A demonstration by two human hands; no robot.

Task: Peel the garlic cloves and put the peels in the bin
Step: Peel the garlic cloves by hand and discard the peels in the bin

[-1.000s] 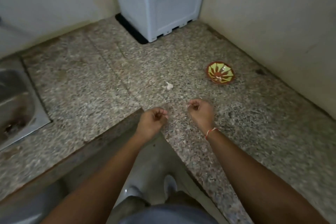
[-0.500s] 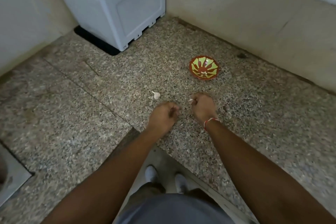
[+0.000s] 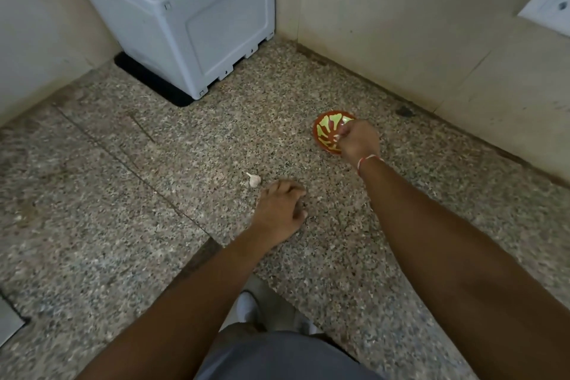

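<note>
Fingers of the right hand (image 3: 359, 140) pinch something pale over the red-green bowl (image 3: 327, 133); left hand (image 3: 279, 210) loosely curled, empty.

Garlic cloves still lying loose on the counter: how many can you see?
1: a garlic clove lies on the granite counter, just beyond the left hand. More may be hidden in the bowl under the right hand.

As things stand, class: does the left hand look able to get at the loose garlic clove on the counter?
Probably yes. The left hand rests on the granite counter just beside the garlic clove, with nothing between them; the right hand is away over the bowl.
</note>
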